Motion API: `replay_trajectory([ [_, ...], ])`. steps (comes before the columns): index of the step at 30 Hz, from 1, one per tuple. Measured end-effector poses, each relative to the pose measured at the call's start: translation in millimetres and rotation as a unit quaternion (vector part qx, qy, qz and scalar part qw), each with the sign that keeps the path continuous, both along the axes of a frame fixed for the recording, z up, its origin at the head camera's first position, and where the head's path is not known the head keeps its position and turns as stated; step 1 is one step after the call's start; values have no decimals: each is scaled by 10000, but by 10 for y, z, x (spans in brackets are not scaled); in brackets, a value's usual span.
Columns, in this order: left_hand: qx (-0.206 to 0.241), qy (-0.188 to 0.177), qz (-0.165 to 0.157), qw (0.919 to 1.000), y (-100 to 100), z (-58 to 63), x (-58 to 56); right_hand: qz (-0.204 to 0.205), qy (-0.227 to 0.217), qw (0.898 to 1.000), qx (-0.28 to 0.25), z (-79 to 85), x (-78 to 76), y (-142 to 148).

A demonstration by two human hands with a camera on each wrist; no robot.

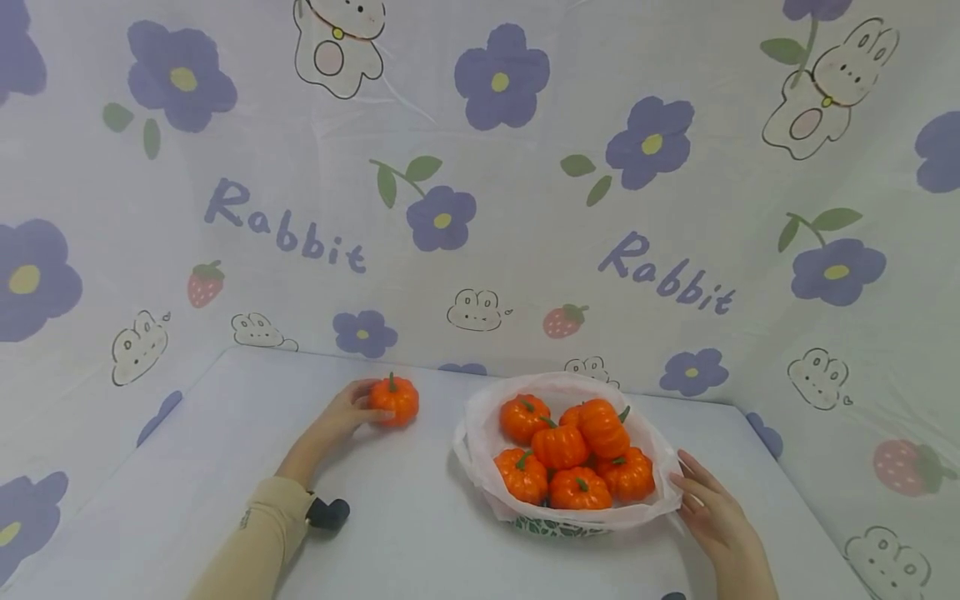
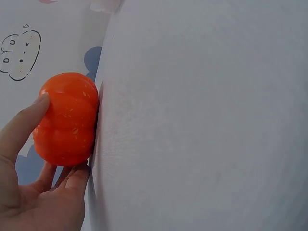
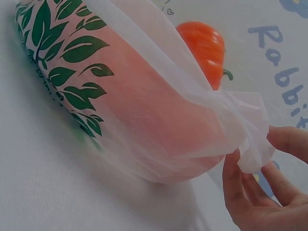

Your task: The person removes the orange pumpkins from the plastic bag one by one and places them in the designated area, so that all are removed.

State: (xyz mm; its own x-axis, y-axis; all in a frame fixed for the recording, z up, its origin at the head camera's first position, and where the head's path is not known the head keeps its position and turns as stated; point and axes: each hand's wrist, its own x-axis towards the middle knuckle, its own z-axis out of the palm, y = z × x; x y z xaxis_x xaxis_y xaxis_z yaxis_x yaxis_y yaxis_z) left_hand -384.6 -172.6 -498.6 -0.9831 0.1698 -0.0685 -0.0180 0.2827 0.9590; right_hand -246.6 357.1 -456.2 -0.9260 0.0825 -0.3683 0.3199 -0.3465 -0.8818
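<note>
At the back left of the table, my left hand holds a small orange toy pumpkin with a green stem. In the left wrist view its thumb lies on one side of the pumpkin, its fingers under the other, and the pumpkin is right at the white tabletop. To the right stands a bowl with a green leaf pattern, lined with a thin whitish plastic bag. Several orange pumpkins are heaped inside it. My right hand pinches the bag's edge between thumb and fingers at the bowl's right side.
A white cloth covers the table. Behind and at both sides hangs a white curtain printed with purple flowers, rabbits and strawberries. A dark wrist device sits at my left cuff.
</note>
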Motion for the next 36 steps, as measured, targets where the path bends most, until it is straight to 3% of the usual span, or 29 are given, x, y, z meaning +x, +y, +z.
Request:
replay_trajectory([
  [7, 170, 314, -178, 9992, -27, 35, -11, -56, -1, 10000, 41, 3, 21, -15],
  [26, 725, 481, 118, 9961, 33, 148, -51, -94, -73, 9999, 101, 15, 27, -20],
  [31, 846, 525, 217, 9948, 56, 209, -53, -60, -89, 9999, 103, 14, 23, -22],
  [36, 957, 731, 77, 9927, 100, 310, -33, -118, -94, 9999, 23, 18, 14, -24],
])
